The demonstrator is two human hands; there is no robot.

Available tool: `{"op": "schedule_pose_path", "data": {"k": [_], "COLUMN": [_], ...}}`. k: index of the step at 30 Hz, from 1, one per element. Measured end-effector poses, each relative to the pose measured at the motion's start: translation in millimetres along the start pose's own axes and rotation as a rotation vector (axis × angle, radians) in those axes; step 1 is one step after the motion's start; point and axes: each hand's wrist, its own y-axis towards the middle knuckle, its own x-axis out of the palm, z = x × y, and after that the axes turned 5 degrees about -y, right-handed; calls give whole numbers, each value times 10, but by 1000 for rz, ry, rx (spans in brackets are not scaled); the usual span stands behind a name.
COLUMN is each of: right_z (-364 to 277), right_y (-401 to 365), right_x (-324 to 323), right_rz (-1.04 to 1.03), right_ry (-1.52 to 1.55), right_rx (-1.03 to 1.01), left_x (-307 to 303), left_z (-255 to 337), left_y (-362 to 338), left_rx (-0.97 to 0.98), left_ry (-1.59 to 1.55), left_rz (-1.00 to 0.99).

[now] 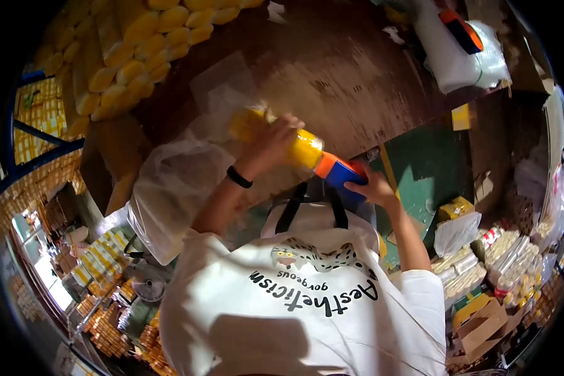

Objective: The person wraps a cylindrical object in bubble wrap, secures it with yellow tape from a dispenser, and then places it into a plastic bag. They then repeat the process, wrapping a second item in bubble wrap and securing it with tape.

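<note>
A yellow, shiny wrapped roll [306, 149] lies slantwise in front of my body, over the near edge of the brown table. My left hand [274, 141] is closed over its upper left part, slightly blurred. In my right hand [373, 186] is a blue and orange tool [341, 172], gripped from the right side. The tool's orange end meets the right end of the yellow roll. Clear plastic film [225, 103] lies on the table beyond my left hand.
Yellow packed bundles [135, 56] are piled at the upper left of the table [351, 75]. A white roll [445, 56] with another orange and dark tool [462, 31] lies upper right. A large clear bag [175, 188] hangs at the left, near a cardboard box [109, 163].
</note>
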Motion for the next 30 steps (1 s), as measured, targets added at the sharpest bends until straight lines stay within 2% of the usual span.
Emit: {"op": "schedule_pose_path", "data": {"k": [3, 6, 7, 10, 12, 15, 17, 20, 22, 24, 28, 30], "right_z": [-73, 65, 79, -63, -385, -823, -1159, -1465, -1693, -1780, -1690, -1443], "right_y": [4, 47, 36, -80, -293, -534, -637, -582, -561, -533, -498, -478], "right_x": [-34, 80, 59, -115, -348, -584, -740, -731, -749, -638, -533, -552], "right_rz": [3, 126, 137, 134, 76, 110, 110, 127, 92, 162, 144, 158], "right_ry": [20, -64, -50, 6, 64, 90, 149, 93, 63, -19, -3, -6], "right_rx": [47, -31, -75, -157, -140, -267, -265, -272, -239, -352, -478, -458], "left_x": [316, 336, 320, 182, -86, -588, -589, -621, -709, -759, -723, -711], "left_z": [196, 172, 152, 205, 347, 597, 551, 571, 547, 521, 372, 311], "left_y": [156, 335, 375, 415, 396, 257, 10, -160, -252, -371, -554, -621], "left_rx": [243, 218, 217, 228, 129, -36, -89, -77, -68, -59, 8, 20], "left_ry": [319, 122, 94, 4, -191, -505, -691, -760, -636, -576, -576, -590], "left_rz": [-69, -297, -310, -214, -162, -58, 34, 140, 164, 186, 235, 275]}}
